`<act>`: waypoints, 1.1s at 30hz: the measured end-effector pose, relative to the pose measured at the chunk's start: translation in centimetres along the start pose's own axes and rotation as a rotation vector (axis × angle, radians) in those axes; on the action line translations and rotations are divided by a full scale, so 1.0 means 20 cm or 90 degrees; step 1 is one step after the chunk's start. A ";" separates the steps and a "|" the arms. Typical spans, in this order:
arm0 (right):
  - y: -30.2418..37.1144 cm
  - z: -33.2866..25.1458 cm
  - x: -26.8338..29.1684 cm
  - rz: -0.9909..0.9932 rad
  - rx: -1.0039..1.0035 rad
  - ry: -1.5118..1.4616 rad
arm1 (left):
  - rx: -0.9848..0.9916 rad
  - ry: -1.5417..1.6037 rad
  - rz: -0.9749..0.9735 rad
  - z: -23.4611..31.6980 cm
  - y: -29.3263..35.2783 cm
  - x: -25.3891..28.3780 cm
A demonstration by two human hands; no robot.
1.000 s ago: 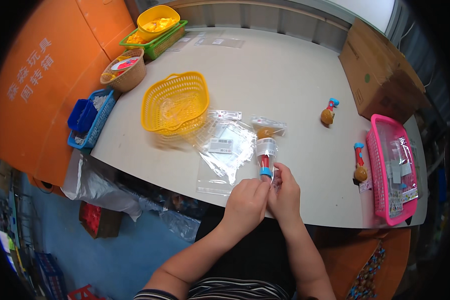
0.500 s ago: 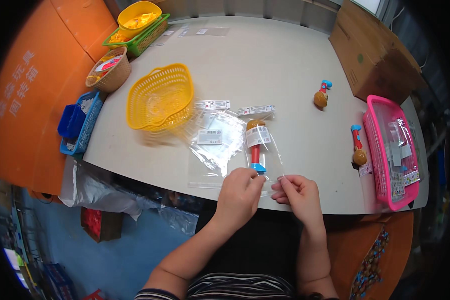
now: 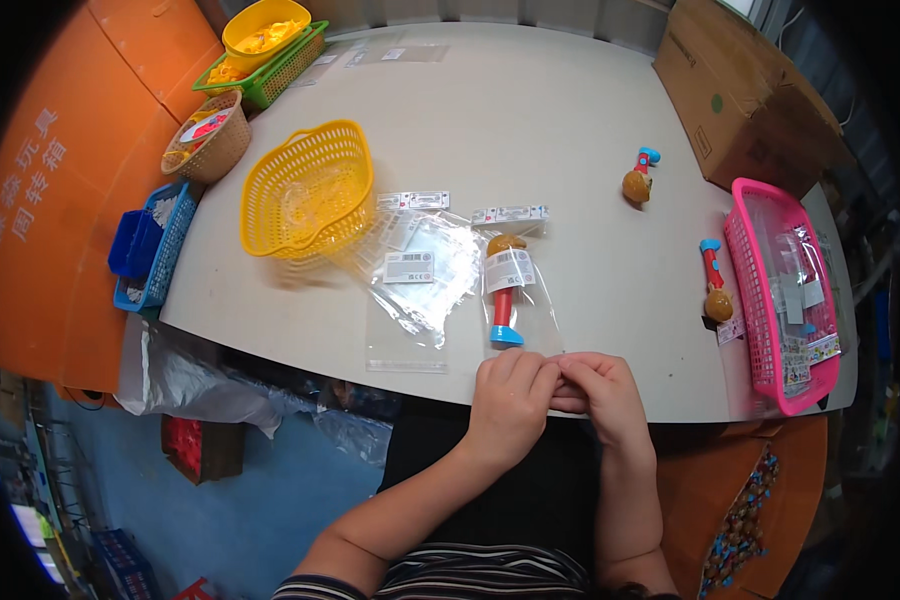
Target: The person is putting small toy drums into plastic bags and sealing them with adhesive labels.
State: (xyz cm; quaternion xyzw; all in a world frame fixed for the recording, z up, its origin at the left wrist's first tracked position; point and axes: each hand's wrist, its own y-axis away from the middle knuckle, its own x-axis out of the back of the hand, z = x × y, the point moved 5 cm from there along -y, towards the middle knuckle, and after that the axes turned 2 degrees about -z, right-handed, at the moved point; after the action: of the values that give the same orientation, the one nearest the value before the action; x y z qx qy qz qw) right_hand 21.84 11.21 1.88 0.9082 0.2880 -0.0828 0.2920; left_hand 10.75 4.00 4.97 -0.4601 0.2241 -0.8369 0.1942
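The clear bag (image 3: 533, 312) is pinched by the left hand (image 3: 513, 405) and right hand (image 3: 606, 394), apparently for closing. Next, even pressure along its edge seems called for.

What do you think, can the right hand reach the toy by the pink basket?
Probably yes: nothing stands between the right hand and that toy, though the hand seems busy with a bag.

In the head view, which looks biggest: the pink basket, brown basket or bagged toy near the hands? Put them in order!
1. Pink basket
2. Brown basket
3. Bagged toy

The brown basket is farther away, so it looks smaller than it is.
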 end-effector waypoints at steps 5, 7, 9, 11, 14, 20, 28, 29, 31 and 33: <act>0.00 0.01 0.01 0.016 0.007 -0.006 | -0.014 0.049 -0.024 -0.02 0.01 -0.01; -0.01 0.03 0.01 0.036 0.030 -0.016 | -0.020 0.090 -0.030 -0.03 0.02 0.02; -0.02 0.02 0.01 0.056 0.053 -0.028 | -0.026 0.101 -0.056 -0.03 0.02 0.05; -0.02 -0.01 0.00 0.048 0.039 0.027 | -0.029 0.140 -0.104 -0.04 0.03 0.10; -0.01 -0.02 -0.02 0.067 0.030 0.051 | 0.096 0.333 -0.121 -0.10 0.05 0.27; 0.02 -0.05 -0.03 0.071 0.013 0.086 | 0.341 0.650 0.132 -0.71 -0.03 0.75; 0.01 -0.03 -0.03 0.062 0.032 0.107 | 0.409 -0.273 0.027 -1.36 -0.57 1.01; 0.00 -0.02 -0.03 0.064 0.027 0.111 | 0.479 -0.337 -0.120 -1.41 -0.57 0.95; -0.01 -0.01 -0.01 0.076 0.021 0.111 | 0.537 -0.394 -0.276 -1.40 -0.56 0.84; 0.00 -0.01 -0.02 0.055 0.020 0.111 | 0.164 -0.328 0.245 -0.98 -0.54 0.91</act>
State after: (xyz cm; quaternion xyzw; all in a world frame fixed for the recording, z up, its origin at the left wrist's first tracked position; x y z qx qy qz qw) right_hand 21.54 11.20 2.15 0.9280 0.2714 0.0046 0.2551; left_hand -16.50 7.03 14.01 -0.5772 0.1432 -0.6626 0.4553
